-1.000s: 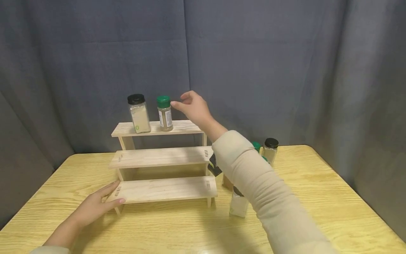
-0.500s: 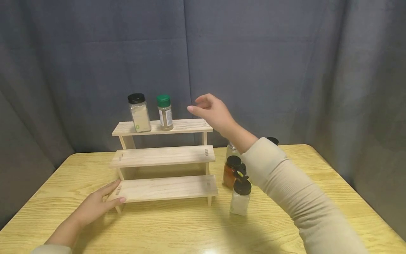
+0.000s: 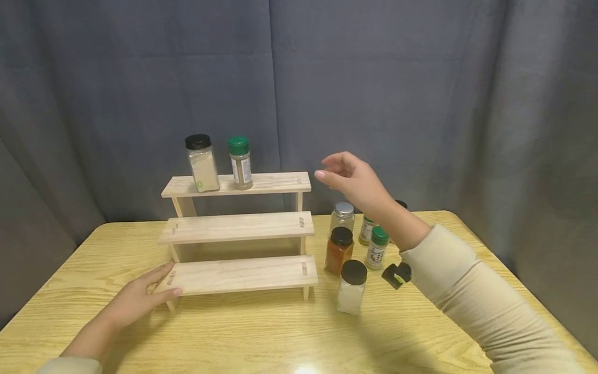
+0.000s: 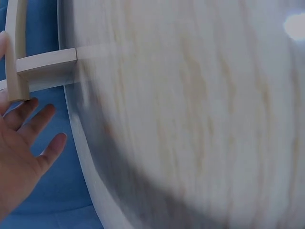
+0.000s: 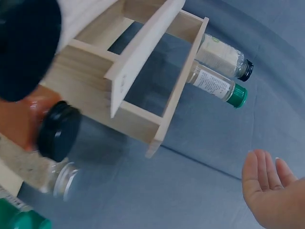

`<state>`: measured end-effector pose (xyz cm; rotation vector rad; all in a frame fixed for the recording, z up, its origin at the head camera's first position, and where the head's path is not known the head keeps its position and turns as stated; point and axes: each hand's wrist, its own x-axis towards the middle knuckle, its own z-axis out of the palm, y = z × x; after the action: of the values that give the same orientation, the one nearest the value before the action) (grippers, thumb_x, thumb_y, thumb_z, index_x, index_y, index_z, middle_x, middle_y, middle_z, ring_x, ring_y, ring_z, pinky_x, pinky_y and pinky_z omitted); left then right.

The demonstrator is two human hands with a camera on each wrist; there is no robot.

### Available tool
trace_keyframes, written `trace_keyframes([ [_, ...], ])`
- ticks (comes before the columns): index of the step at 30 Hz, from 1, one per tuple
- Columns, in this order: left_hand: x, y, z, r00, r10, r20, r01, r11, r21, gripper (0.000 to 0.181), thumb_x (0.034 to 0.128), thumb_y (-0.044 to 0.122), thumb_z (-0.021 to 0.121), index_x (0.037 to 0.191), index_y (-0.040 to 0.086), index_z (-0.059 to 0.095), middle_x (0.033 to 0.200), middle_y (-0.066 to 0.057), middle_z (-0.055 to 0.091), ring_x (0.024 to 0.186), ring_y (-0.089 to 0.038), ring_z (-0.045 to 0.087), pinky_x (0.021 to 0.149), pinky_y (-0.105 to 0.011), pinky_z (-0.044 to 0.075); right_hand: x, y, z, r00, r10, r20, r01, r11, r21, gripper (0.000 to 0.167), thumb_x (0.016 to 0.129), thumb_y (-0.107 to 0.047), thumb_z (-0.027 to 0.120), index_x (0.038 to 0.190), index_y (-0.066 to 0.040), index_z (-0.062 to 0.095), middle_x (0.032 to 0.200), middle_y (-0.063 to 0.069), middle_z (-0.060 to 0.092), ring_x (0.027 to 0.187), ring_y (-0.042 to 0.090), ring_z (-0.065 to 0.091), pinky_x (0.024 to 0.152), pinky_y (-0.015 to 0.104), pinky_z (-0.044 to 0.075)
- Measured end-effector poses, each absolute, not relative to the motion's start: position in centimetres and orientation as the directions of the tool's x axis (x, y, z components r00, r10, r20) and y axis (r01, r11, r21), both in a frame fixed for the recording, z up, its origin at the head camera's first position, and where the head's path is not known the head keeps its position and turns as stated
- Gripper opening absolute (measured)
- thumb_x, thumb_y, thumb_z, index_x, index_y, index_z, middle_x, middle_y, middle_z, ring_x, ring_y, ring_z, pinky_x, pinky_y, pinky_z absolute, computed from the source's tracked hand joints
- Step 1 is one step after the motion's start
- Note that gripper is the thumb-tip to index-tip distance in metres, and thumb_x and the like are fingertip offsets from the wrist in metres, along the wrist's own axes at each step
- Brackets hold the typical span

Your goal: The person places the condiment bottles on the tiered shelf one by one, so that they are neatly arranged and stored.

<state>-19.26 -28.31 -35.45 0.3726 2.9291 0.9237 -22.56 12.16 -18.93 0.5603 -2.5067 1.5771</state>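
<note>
Gripping near-left end of wooden rack [image 3: 243, 276], left hand [image 3: 133, 302] pinches between thumb and fingers; light, even pressure likely steadies best. Right of rack: white-filled jar [image 3: 350, 298]. Beyond it: right hand [image 3: 357, 180], loosely curled, holding nothing. Atop rack: black-lidded jar [image 3: 204, 169] with green mark [image 3: 199, 184]; green-capped jar [image 3: 241, 165], white label [image 5: 211, 83] unreadable.

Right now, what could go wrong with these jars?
1. The left hand holds the wooden rack; a jolt might topple the green-lidded shaker on its narrow top tier.
2. Lowered carelessly, the empty right hand could knock the silver-lidded jar into the orange-filled jar.
</note>
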Motion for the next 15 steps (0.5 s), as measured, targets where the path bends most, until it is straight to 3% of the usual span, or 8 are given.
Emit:
trace_keyframes([
  [15, -19.4, -28.4, -35.4, -0.968, 0.247, 0.039, 0.225, 0.794, 0.565, 0.073, 0.0823, 0.045, 0.052, 0.136, 0.003, 0.025, 0.133, -0.027, 0.026, 0.114, -0.051, 0.026, 0.083, -0.062, 0.027, -20.9, 16.7, -23.2, -0.949, -0.238, 0.205, -0.288, 0.398, -0.871, 0.047, 0.083, -0.035, 0.056, 0.117, -0.004, 0.044, 0.106, 0.011, 0.049, 0.095, 0.025, 0.049, 0.081, 0.036, 0.041],
])
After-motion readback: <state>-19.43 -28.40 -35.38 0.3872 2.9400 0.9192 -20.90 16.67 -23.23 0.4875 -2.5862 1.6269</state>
